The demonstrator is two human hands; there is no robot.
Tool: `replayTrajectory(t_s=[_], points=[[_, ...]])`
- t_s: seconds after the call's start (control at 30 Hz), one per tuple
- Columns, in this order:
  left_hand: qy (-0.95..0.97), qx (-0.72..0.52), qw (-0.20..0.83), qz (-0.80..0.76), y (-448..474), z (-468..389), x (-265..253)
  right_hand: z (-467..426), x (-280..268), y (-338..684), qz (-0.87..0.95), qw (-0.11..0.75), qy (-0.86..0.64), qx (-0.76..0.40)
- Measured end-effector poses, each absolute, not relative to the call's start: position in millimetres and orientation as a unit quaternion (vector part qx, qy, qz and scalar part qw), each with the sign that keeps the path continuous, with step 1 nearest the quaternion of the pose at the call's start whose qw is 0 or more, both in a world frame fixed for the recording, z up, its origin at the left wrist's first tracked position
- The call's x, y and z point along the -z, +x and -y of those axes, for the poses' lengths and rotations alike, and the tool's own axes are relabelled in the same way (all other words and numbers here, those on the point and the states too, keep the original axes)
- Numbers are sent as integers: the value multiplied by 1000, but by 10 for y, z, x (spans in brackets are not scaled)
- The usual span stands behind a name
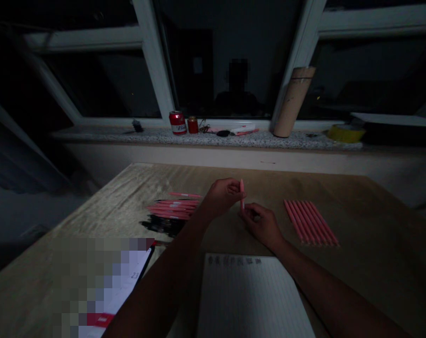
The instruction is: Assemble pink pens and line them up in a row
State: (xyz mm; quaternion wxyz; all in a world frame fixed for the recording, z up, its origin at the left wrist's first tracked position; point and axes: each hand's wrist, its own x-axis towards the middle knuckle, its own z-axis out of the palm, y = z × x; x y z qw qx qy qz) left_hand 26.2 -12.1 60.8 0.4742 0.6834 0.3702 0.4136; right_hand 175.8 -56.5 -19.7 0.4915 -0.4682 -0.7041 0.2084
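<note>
A pink pen [242, 187] stands nearly upright between my two hands above the table. My left hand [222, 195] pinches its upper part, and the fingertips of my right hand [263, 222] close on its lower end. Left of my hands lies a loose pile of pink pens [172, 208], with one single pink pen [184, 194] just behind it. Black pens [163, 224] lie in front of that pile, partly hidden by my left forearm. To the right, several pink pens [311, 222] lie side by side in a neat row.
A lined notepad [251, 295] with scribbles along its top lies at the near edge. A lit screen [131, 277], partly blurred, is at left. On the windowsill stand a red can [178, 123], a smaller red can [192, 125], a cardboard tube [293, 103] and yellow tape [344, 134].
</note>
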Motion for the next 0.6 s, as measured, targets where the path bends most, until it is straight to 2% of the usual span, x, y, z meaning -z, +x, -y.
replayTrajectory(t_s=[0.17, 0.43, 0.6], points=[[703, -411, 451, -366, 266, 118, -588, 562, 200, 1766, 710, 481, -471, -207], [692, -393, 505, -333, 267, 156, -639, 569, 203, 1771, 714, 477, -469, -208], [719, -396, 457, -342, 271, 147, -615, 567, 208, 1773, 711, 485, -465, -207]])
